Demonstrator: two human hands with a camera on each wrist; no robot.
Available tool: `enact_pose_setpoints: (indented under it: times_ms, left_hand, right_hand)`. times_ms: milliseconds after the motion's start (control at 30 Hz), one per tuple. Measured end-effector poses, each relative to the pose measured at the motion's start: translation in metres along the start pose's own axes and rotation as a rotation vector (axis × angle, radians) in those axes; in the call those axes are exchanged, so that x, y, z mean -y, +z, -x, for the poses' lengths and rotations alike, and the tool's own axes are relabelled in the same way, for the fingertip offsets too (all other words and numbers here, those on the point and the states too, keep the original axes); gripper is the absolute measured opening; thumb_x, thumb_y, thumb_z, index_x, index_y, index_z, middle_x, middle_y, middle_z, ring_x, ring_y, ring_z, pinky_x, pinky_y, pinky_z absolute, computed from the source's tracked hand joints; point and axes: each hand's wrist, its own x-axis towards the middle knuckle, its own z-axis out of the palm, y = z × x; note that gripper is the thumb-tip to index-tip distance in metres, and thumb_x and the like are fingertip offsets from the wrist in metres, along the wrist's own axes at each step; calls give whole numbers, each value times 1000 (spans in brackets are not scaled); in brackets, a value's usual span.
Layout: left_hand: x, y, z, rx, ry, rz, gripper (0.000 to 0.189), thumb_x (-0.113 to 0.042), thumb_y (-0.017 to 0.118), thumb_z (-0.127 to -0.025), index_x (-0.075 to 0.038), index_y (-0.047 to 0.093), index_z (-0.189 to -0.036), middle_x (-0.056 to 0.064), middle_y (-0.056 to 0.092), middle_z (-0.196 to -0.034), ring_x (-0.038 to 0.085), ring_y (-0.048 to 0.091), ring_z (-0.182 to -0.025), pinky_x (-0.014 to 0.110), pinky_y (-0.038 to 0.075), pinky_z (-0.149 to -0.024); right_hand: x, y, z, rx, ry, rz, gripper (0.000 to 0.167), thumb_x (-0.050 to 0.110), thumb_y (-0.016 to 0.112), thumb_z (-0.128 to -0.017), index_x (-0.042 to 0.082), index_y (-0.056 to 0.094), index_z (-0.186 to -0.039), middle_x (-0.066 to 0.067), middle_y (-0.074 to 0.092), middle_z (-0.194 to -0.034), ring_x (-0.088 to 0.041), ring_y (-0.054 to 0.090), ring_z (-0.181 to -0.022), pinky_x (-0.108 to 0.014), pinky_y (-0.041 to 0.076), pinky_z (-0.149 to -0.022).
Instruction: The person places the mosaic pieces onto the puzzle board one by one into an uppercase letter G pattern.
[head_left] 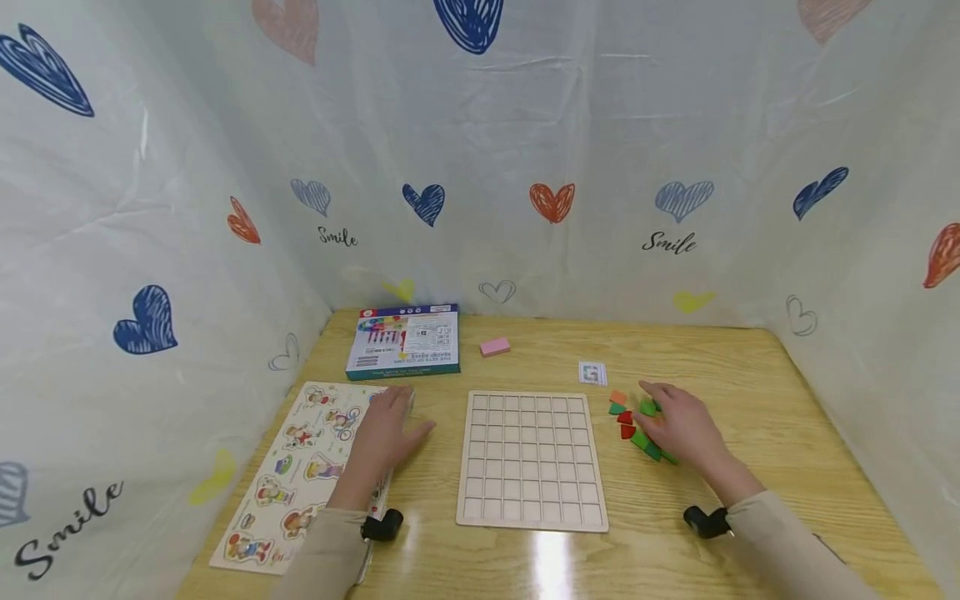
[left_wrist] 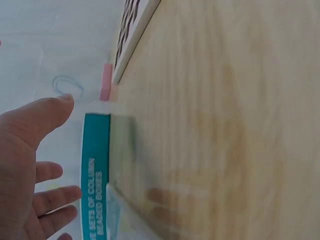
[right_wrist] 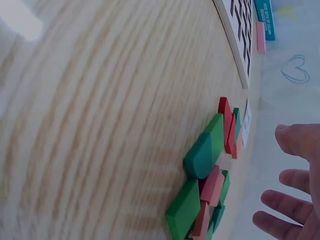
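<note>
My left hand (head_left: 386, 429) is over the right edge of a picture board (head_left: 300, 467) printed with cartoon figures. Its fingers are extended and the thumb stands apart, with nothing held. On the other side, my right hand (head_left: 686, 425) hovers at a loose pile of small coloured blocks, fingers spread and holding nothing. Green (right_wrist: 185, 207), teal (right_wrist: 201, 157) and red (right_wrist: 225, 120) blocks show in the right wrist view; an orange block (head_left: 618, 397) lies at the pile's far end. The hand hides part of the pile in the head view. Between the hands lies a wooden grid board (head_left: 528, 450) with bare square cells.
A flat teal-edged box (head_left: 405, 343) lies at the back left of the wooden table (head_left: 675, 354), with a pink block (head_left: 494, 347) to its right. A small printed card (head_left: 592, 372) lies behind the grid board. Printed curtains enclose the back and sides.
</note>
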Motion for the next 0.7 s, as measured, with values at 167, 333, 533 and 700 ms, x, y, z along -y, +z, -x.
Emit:
enact_pose_setpoints:
  times_ms: [167, 333, 533, 700]
  left_hand:
    - [-11, 13, 7, 5, 2, 68, 78, -49, 74, -90, -4, 49, -150, 20, 51, -148, 39, 44, -140, 54, 38, -115]
    - [-22, 19, 13, 30, 4, 120, 76, -46, 74, -91, -5, 50, -150, 19, 51, -148, 40, 44, -140, 54, 39, -115]
    - [-31, 29, 20, 60, 15, 153, 72, -46, 72, -93, -6, 51, -149, 17, 50, -149, 38, 44, -140, 54, 39, -115]
    - [-35, 36, 23, 71, 30, 235, 64, -45, 73, -93, -9, 57, -144, 15, 50, -150, 36, 44, -141, 53, 38, -115]
  right_hand:
    - [4, 7, 2, 20, 32, -47, 56, 27, 72, -96, -2, 56, -142, -30, 59, -134, -52, 55, -120, -70, 44, -98]
    - [8, 13, 3, 19, 28, -72, 50, 24, 72, -95, -1, 61, -137, -28, 62, -128, -51, 59, -113, -70, 45, -96]
    - [11, 21, 3, -4, 18, -77, 47, 22, 76, -93, -3, 65, -131, -23, 67, -117, -36, 65, -88, -58, 53, -82]
    - [11, 28, -2, -20, 28, -87, 43, 20, 74, -93, -5, 66, -128, -22, 68, -112, -35, 64, -89, -57, 53, -81]
